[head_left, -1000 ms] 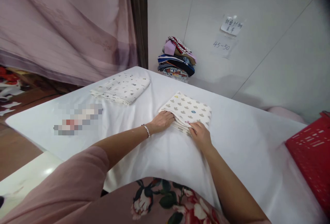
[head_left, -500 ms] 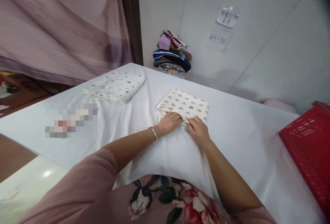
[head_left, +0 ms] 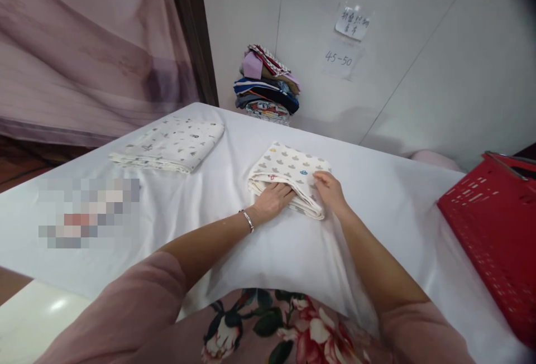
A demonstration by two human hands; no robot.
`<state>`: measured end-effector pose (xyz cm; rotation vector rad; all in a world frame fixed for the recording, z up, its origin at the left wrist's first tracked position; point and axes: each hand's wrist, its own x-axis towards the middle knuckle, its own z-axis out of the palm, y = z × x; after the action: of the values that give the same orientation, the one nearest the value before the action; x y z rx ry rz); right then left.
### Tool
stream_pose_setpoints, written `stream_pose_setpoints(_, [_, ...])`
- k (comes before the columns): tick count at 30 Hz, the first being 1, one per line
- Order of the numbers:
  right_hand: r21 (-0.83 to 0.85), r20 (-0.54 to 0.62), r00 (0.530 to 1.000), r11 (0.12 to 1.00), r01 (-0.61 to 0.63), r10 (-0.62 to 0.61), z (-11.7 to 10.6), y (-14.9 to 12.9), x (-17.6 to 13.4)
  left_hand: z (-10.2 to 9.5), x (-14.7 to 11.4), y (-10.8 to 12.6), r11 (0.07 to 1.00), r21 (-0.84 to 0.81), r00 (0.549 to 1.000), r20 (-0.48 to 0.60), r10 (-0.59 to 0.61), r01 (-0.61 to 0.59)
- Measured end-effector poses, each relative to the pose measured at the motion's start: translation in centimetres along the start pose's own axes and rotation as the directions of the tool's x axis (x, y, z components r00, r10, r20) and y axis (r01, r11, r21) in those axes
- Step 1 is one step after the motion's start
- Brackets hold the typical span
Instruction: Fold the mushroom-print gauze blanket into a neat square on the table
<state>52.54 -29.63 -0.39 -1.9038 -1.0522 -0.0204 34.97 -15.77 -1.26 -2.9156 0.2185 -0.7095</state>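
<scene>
In the head view a folded cream cloth (head_left: pixel 288 164) with grey cloud-like prints lies at the middle of the white-covered table. My left hand (head_left: pixel 274 202) has its flat fingers tucked under the cloth's raised front layer, so the fingertips are partly hidden. At the cloth's right side, my right hand (head_left: pixel 331 190) rests loosely bent fingers on the top layer; its thumb is not clearly visible. The fold gapes open along the front, above several stacked layers. To the left lies another folded white cloth (head_left: pixel 176 143) with small dark prints.
A red plastic basket (head_left: pixel 489 230) stands on the right. Behind the table is a pile of folded fabrics (head_left: pixel 268 85) against the wall. A blurred-out item (head_left: pixel 90 213) lies on the left of the white tablecloth (head_left: pixel 389 224). A pink curtain (head_left: pixel 84 51) hangs at the left.
My right hand has left the cloth's front edge and moved up along its right side. My left hand stays under the front layer. The view has shifted slightly to the right.
</scene>
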Motion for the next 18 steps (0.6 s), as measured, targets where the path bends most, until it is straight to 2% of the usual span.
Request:
stream_pose_setpoints(3, [-0.232,0.142,0.99,0.972,0.034,0.0,1.1,0.1,2.5,0.3,0.5,0.3,1.0,-0.011,1.0,-0.006,0.005,-0.005])
stream_pose_setpoints(7, [-0.487,0.303,0.952,0.866,0.11,0.049,2.7,0.3,4.4,0.5,0.1,0.6,0.997,-0.07,0.999,-0.037,-0.021,0.018])
stream_pose_setpoints(12, [-0.6,0.34,0.936,0.788,0.141,0.091,3.4,0.7,4.3,0.4,-0.8,0.7,0.991,-0.111,0.996,-0.026,-0.082,0.079])
stream_pose_setpoints(18, [-0.617,0.34,0.936,0.773,0.148,0.092,3.3,0.8,4.2,0.5,-0.8,1.0,0.993,-0.104,0.997,-0.031,-0.066,0.062])
